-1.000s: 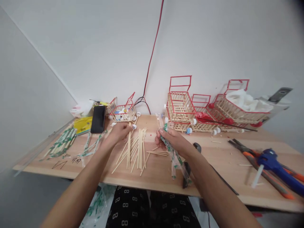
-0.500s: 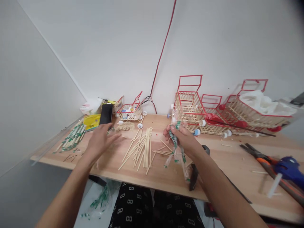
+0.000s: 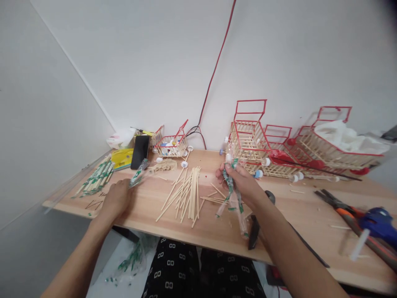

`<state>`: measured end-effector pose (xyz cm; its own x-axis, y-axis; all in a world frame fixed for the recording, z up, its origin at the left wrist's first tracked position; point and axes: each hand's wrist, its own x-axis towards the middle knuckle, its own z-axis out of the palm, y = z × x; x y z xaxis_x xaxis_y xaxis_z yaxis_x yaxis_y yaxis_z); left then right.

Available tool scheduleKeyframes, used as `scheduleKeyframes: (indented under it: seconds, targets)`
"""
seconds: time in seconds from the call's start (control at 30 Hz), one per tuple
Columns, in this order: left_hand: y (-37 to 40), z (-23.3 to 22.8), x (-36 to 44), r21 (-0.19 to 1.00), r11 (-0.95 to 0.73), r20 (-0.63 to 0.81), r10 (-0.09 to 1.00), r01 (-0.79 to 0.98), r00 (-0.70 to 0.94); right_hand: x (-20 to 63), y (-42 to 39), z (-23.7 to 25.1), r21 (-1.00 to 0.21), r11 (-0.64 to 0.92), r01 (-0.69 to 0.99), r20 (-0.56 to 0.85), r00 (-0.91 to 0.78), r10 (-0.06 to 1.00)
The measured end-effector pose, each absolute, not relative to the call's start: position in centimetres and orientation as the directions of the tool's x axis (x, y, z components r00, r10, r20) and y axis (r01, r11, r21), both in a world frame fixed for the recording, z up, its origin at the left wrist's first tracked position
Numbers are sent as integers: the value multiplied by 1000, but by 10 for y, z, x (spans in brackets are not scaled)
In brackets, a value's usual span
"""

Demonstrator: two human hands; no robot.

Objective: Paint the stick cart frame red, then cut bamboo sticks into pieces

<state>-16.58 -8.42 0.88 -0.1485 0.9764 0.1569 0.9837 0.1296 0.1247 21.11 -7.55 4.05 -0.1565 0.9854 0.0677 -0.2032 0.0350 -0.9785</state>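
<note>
Both closed – right hand (image 3: 240, 182) grips wrappers (image 3: 231, 194)

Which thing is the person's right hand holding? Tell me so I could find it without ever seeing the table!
Look at the long wooden table against the white wall. In front of the red-framed stick carts, the right hand grips a bunch of clear plastic wrappers with green print. Unlike the bare wooden sticks lying left of it, they are limp and shiny.

Four little stick carts (image 3: 248, 138) with red frames stand on the surface (image 3: 297, 211). There is one black phone (image 3: 140, 145), one blue glue gun (image 3: 379, 221) and two hands (image 3: 238, 184).
</note>
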Motion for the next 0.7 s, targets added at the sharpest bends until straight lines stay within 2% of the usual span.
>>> scheduleKeyframes:
  seconds: [0.07, 0.1, 0.17, 0.2, 0.23, 0.27, 0.33, 0.4, 0.47, 0.53, 0.6, 0.7]
  targets:
    - [-86, 14, -167, 199, 169, 191, 959, 965, -208, 211, -76, 41, -977, 36, -208, 66, -142, 988]
    - [-88, 18, -165, 281, 169, 220, 947, 945, -235, 210, -76, 42, -977, 37, -208, 67, -139, 988]
    - [-90, 30, -155, 559, 91, 261, 924, 824, -279, 208, -76, 42, -975, 45, -217, 77, -141, 987]
    - [-91, 38, -146, 718, 28, 243, 926, 695, -288, 206, -77, 42, -973, 50, -227, 84, -146, 986]
    - [-91, 45, -133, 879, -20, 182, 937, 476, -297, 204, -77, 42, -970, 51, -240, 89, -153, 984]
    - [-91, 52, -118, 973, -22, 84, 962, 232, -259, 203, -78, 42, -967, 45, -252, 88, -161, 983]
    - [-89, 63, -80, 993, 25, -35, 996, -117, -85, 199, -79, 40, -961, 27, -276, 80, -185, 980]
    - [-85, 66, -37, 961, 96, -92, 995, -258, 28, 197, -79, 39, -954, 25, -299, 89, -201, 976]
    - [-81, 64, 5, 933, 182, -138, 978, -310, 158, 196, -77, 36, -946, 58, -320, 121, -182, 976]
    - [-78, 58, 40, 923, 207, -113, 952, -325, 285, 195, -75, 34, -944, 94, -315, 141, -132, 981]
    - [-75, 52, 66, 926, 234, -119, 926, -296, 358, 197, -72, 33, -956, 121, -269, 142, -61, 988]
    - [-70, 46, 87, 935, 201, -78, 921, -292, 382, 200, -67, 32, -974, 186, -129, 180, 55, 982]
